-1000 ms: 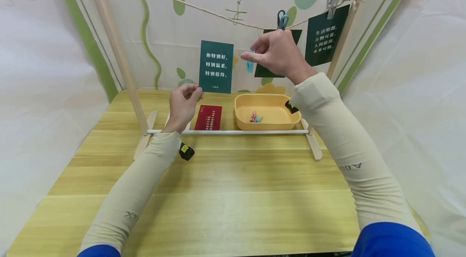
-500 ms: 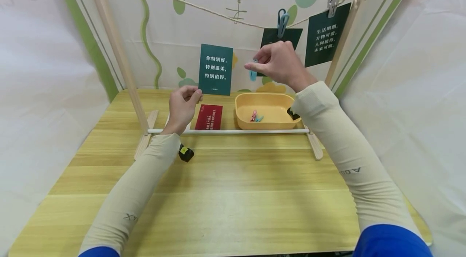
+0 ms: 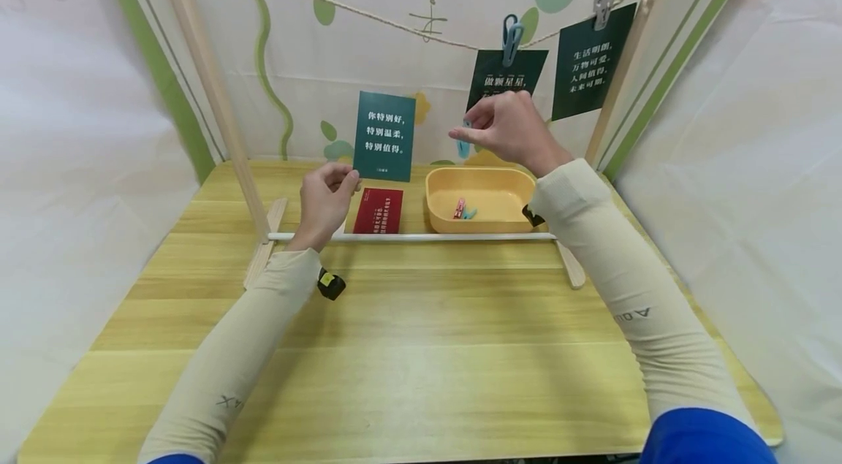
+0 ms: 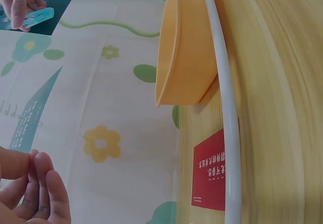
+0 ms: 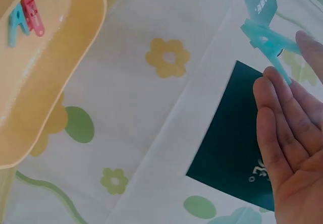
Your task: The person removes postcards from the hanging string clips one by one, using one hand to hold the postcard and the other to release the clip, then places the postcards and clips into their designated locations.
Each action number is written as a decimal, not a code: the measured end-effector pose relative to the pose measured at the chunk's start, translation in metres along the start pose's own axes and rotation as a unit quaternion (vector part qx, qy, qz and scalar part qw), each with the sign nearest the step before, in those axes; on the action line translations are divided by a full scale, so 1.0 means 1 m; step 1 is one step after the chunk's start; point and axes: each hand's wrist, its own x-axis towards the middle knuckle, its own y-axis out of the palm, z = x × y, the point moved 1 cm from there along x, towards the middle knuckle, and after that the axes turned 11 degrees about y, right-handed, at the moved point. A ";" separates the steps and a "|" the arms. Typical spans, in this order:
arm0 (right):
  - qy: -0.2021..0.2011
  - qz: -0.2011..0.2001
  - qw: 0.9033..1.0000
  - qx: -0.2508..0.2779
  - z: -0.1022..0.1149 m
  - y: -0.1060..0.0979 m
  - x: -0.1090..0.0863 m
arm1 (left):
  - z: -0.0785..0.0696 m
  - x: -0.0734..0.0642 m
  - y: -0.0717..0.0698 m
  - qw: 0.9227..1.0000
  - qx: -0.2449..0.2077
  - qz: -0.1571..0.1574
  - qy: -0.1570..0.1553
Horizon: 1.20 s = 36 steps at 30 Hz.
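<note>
My left hand (image 3: 325, 202) pinches a dark green card (image 3: 384, 135) with white writing by its lower left corner, upright above the table. Between thumb and fingertips of my right hand (image 3: 516, 129) is a light blue clothespin (image 5: 267, 38), gripped by its handle ends, its nose pointing away from the palm. That hand overlaps the lower part of a green card (image 3: 505, 77) hanging from the rope under a dark blue clothespin (image 3: 511, 44). In the left wrist view, the held card (image 4: 31, 115) shows edge-on beyond the left fingertips.
A twine rope (image 3: 342, 9) sags between two wooden posts, with another green card (image 3: 592, 62) under a grey clip (image 3: 603, 4) at right. Below stand a yellow basin (image 3: 483, 223) holding pink and blue clothespins, a red card (image 3: 378, 212) and a white crossbar (image 3: 421, 237).
Both hands have come down, the left with its card and the right with the light blue clothespin. The right hand also shifted slightly right, uncovering writing on the middle hanging card.
</note>
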 end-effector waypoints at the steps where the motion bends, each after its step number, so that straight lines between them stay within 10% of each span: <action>1: 0.001 0.000 1.000 0.000 -0.002 0.001 -0.001 | 0.001 -0.001 -0.001 1.000 0.003 0.001 -0.002; 36: 0.036 0.027 0.999 0.020 -0.037 0.029 -0.015 | 0.015 -0.020 -0.018 0.999 0.012 0.007 -0.046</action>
